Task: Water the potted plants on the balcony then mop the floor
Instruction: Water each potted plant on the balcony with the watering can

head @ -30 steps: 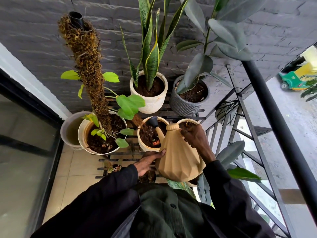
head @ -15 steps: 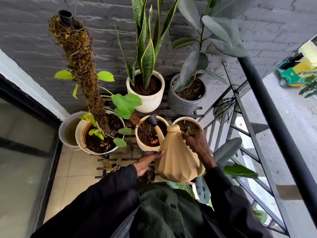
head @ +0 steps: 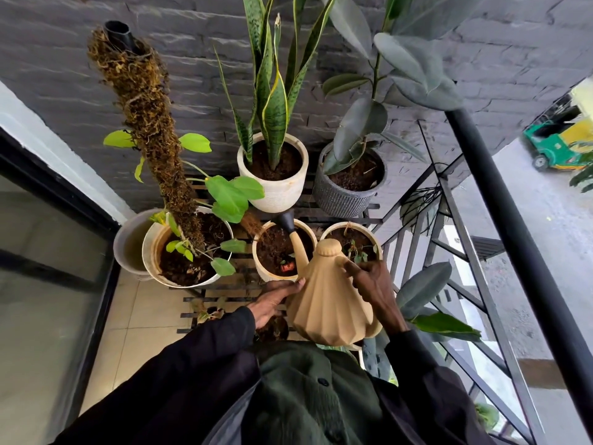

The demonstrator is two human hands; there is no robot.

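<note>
Watering on: can (head: 327, 303) spout over middle pot (head: 256, 255).
R hand (head: 373, 284) grips it, prob. by handle; L hand (head: 272, 300) flat on side. Next: neighbour pot (head: 353, 223).

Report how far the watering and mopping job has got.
Done: nothing shows as finished; no pot looks plainly wetter than another. In hand: the right hand grips the watering can, the left hand steadies its side, and the spout is over the soil of the middle front pot. Left: the other pots, as far as I can tell, then the floor; no mop is in view.
</note>
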